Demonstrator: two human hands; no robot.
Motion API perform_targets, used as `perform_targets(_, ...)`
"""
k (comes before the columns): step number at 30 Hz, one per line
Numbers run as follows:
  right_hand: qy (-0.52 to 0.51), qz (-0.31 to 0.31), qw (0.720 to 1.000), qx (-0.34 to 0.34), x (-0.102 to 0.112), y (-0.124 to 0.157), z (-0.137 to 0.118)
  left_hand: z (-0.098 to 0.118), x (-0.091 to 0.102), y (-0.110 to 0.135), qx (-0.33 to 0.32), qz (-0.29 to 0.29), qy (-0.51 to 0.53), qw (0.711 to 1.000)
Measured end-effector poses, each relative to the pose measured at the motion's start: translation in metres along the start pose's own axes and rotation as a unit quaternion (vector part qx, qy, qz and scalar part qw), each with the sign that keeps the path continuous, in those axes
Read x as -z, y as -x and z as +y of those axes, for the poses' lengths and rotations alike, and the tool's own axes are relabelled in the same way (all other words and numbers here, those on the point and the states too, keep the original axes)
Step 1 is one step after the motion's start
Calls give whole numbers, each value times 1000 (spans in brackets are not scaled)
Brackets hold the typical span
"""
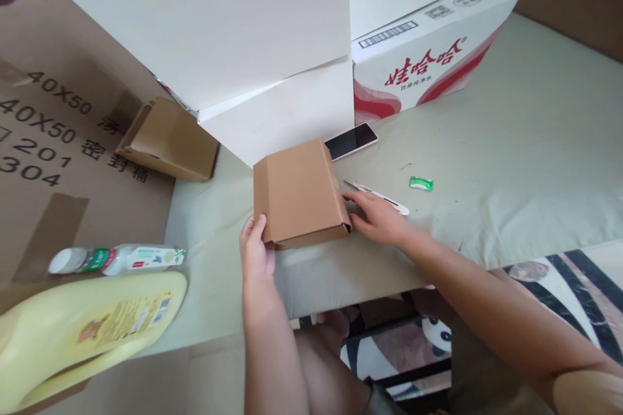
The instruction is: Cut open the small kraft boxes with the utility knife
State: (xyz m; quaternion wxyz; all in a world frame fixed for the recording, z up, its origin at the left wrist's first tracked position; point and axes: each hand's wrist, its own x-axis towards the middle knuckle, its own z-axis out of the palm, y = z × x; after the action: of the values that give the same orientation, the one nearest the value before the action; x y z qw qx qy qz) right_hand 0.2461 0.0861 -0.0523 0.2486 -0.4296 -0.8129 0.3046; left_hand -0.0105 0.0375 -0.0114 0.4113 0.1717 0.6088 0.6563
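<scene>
Cardboard box — left hand grips its near corner, right hand open at its side.

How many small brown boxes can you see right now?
2. One small brown box is between the left hand and right hand; the other brown box lies farther left, beside the white boxes. More may hide behind them.

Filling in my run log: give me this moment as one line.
left hand: grips cardboard box at near corner | right hand: fingers against box's right edge | box: resting on cloth surface | nearby: knife, phone
</scene>
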Motion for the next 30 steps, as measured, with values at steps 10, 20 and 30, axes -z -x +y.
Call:
perform_targets(10, -81, 12, 997, -1, -8, -2, 5, -1, 0, 0, 0, 1, 3, 1000)
perform_targets(20, -112, 19, 994, 0, -10, -1, 6, 1, -2, 1, 8, 10, 5, 1000)
perform_targets(30, -128, 46, 989, 51, -11, 0, 6, -1, -1, -1, 4, 1, 2, 1000)
